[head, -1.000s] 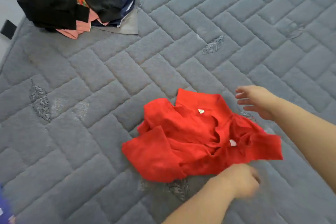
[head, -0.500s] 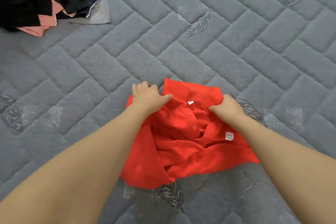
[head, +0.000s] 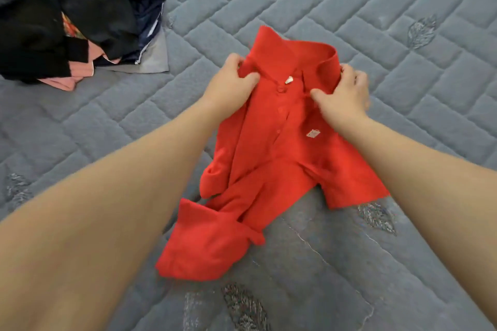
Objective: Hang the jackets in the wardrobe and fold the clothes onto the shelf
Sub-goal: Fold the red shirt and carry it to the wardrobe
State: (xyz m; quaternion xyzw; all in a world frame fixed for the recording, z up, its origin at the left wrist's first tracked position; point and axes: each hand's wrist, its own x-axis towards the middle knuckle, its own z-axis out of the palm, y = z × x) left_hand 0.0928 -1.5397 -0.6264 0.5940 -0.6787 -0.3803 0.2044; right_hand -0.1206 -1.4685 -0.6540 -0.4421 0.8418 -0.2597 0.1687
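Left hand (head: 230,86) and right hand (head: 343,94) each pinch a shoulder of the red polo shirt (head: 274,158) on the quilted mattress (head: 403,21); spreading it flat for folding seems next.

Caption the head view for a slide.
Both hands, left and right, grip a red shirt by its shoulders over a grey quilted mattress.

Grey quilted mattress (head: 376,35) with embroidered leaf motifs.
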